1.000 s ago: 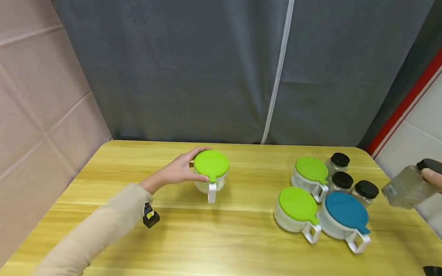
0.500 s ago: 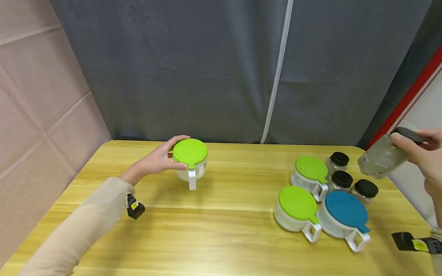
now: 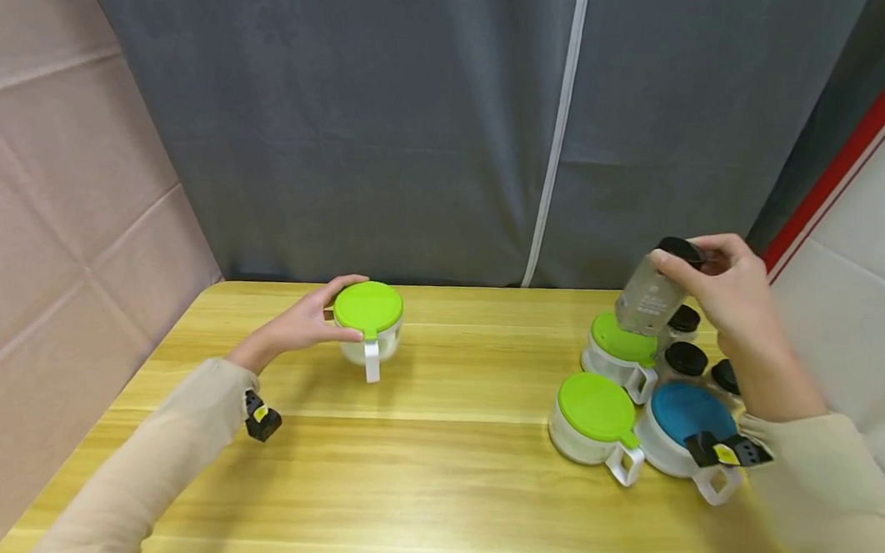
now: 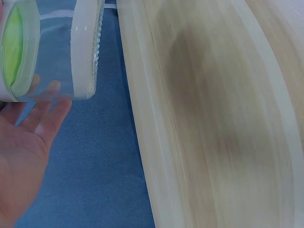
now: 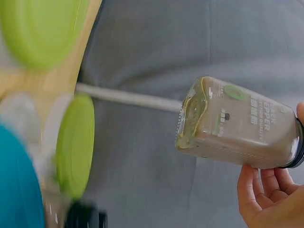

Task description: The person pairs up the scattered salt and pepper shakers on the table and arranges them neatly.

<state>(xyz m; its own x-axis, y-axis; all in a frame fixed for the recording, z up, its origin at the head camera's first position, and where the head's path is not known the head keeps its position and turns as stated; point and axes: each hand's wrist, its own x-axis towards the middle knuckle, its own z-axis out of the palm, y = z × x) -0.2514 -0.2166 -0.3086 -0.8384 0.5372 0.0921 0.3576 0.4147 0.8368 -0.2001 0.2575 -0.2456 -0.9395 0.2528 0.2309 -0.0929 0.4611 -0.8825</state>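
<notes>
My left hand (image 3: 301, 323) grips a clear seasoning jar (image 3: 371, 316) with a green lid and a white handle, at the left rear of the table. In the left wrist view the jar's clear wall (image 4: 57, 52) shows above the tabletop, with fingers curled along its side. On the right, my right hand (image 3: 738, 296) holds a pepper bottle (image 3: 648, 296) by its black cap, tilted and raised. Printed lettering and a brownish powder show on the bottle in the right wrist view (image 5: 247, 123). Below it stands a green-lidded jar (image 3: 619, 340), partly covered by the bottle.
Another green-lidded jar (image 3: 596, 408) and a blue-lidded jar (image 3: 686, 415) stand at the right front of the group. Several black-capped bottles (image 3: 684, 358) sit behind them, partly hidden by my right arm. A grey curtain (image 3: 389, 140) hangs behind the wooden table (image 3: 432, 476).
My right hand has carried the pepper bottle leftward from the far right to over the jar group. My left hand has moved left and slightly back with the green-lidded jar, now nearly still.
</notes>
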